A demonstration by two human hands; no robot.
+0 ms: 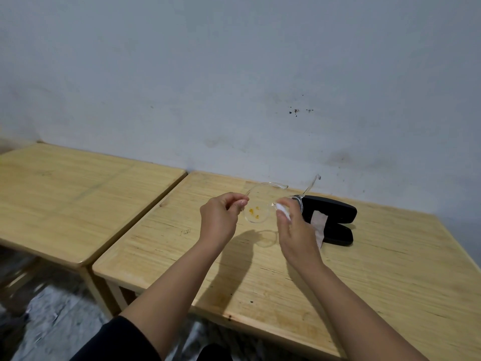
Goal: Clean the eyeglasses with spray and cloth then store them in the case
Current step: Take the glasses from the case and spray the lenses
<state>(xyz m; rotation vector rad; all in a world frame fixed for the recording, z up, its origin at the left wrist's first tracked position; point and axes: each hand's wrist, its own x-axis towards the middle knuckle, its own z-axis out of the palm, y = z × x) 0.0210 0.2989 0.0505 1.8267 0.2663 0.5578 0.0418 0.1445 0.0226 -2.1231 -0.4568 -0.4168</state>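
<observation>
Clear-framed eyeglasses (257, 208) hang in the air above the wooden table (364, 269), with yellow-orange smudges on the left lens. My left hand (221, 217) pinches the frame at its left edge. My right hand (291, 227) presses a small white cloth (283, 211) against the right lens, which it mostly hides. One temple arm sticks up toward the wall. A black glasses case (335, 217) lies open on the table behind my right hand, with a pale strip of cloth or paper (319, 225) draped over it. No spray bottle is in view.
A second wooden table (78, 199) stands to the left, with a narrow gap between the two. A stained grey wall runs along the back. The floor below is grey and mottled.
</observation>
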